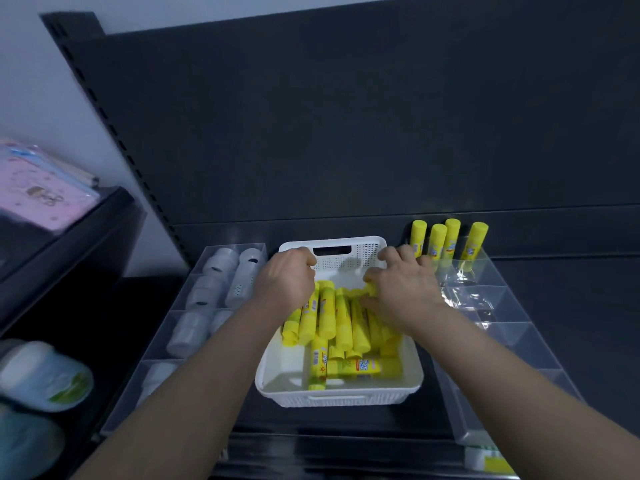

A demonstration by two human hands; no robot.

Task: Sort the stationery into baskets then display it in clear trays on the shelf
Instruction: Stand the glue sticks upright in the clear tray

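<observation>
**Right grip** (401,289): thumb and fingers closed round the top end of at least one of the glue sticks (332,317) in the heap.

**Left grip** (287,278): fingers curled at the far-left corner of the basket. I cannot tell whether it holds a stick, the rim or nothing.

**Glue sticks:** yellow, lying mostly lengthwise in the white basket (346,398), with a few crosswise at the near end. I judge them light, rigid and smooth-walled, so likely to roll and slip, but not fragile. I would take them across the barrel, several side by side, and not by the cap, which might pull off.

**Basket:** stands on the dark shelf (346,420), between two clear trays.

**Right tray** (512,306): four standing sticks (437,240), upright in the far compartment, just beyond my right grip.

**Left tray** (239,245): pale rolls (221,265), probably tape, lying in its compartments.
</observation>
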